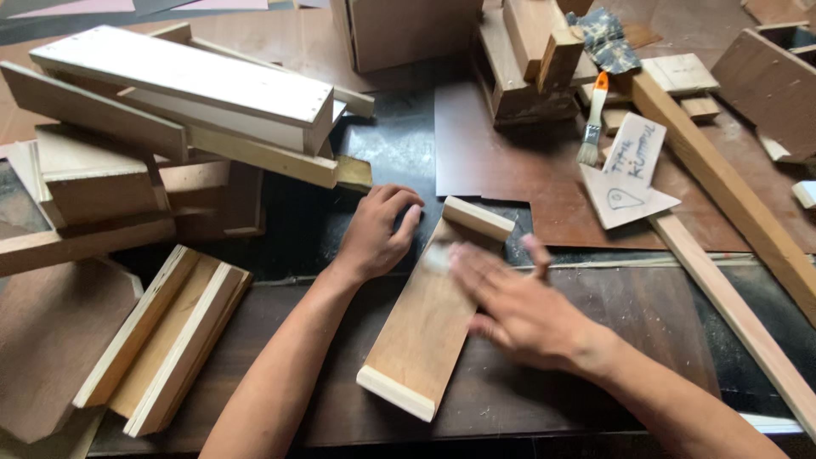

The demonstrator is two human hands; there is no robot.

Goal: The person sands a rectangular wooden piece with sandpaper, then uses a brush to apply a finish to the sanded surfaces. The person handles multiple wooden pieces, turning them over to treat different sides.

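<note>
- Two hands on one board (429, 314), its long axis running away from the person.
- Left hand (374, 234) curled against board's far-left edge.
- Right hand (518, 306) flat, open, blurred, atop board.

A dark, dust-streaked worktop (280, 246) fills the view, lit by soft, even light with no hard shadows. At ten o'clock lies a heap of wooden boards and box parts (170, 93); at twelve, stacked wood blocks (527, 59). A brown sheet (501, 170) is spread toward one o'clock, with a small orange-handled paintbrush (593, 119) and long wooden battens (722, 178) running to four o'clock.
</note>
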